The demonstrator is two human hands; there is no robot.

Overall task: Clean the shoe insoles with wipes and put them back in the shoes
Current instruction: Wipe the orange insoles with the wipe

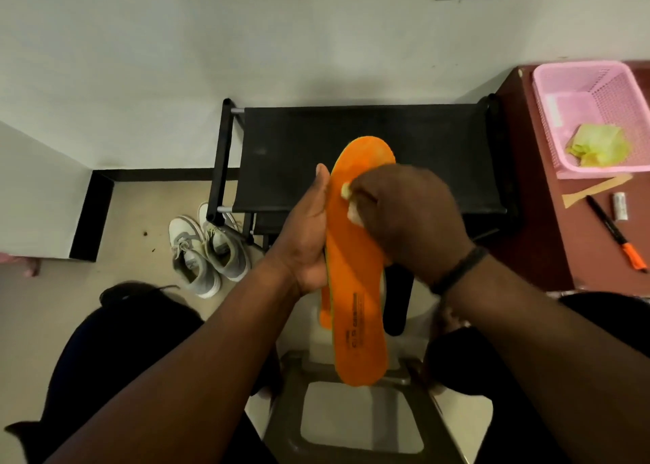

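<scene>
A black shoe rack [369,154] stands against the wall, grey shoes [207,252] on the floor to its left. Above it, the left hand [306,238] grips the orange insole [355,277] by its edge, while the right hand [404,213] curls over what looks like a pale wipe [346,192], pressing it against the insole's forepart.

Hands [351,224] – wipe [346,192] on insole [355,287]

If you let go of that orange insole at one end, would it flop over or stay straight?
Probably it would bend a bit, not flop. The insole is thin, yet it stands out straight past the left hand, which grips only its middle edge. It looks light, since one hand holds it up. The right hand presses a wipe on it without visibly buckling it.
</scene>
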